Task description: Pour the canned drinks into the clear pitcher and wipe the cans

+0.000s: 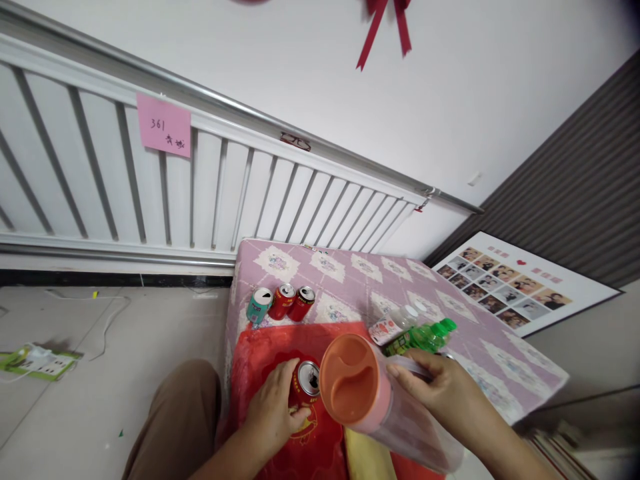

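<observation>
My left hand (pixel 275 403) is wrapped round a red can (pixel 306 381) with its tab end up, above the red cloth (pixel 260 347). By its handle, my right hand (pixel 435 383) holds a clear pitcher (pixel 415 427) with an orange lid (pixel 349 379). The pitcher is tilted, its lid end beside the can's top. Whether any liquid flows between them cannot be made out. A teal can (pixel 259 305) and two red cans (pixel 283 301) stand in a row behind the cloth. Green-capped bottles (pixel 420 338) and a white-and-pink bottle (pixel 386 329) lie behind the pitcher.
A purple patterned tablecloth (pixel 350 267) covers the table. Something yellow (pixel 369 457) lies under the pitcher. Behind stands a white radiator (pixel 250 193) with a pink note (pixel 164 125). A framed photo board (pixel 520 283) leans at the right. My knee is left of the table.
</observation>
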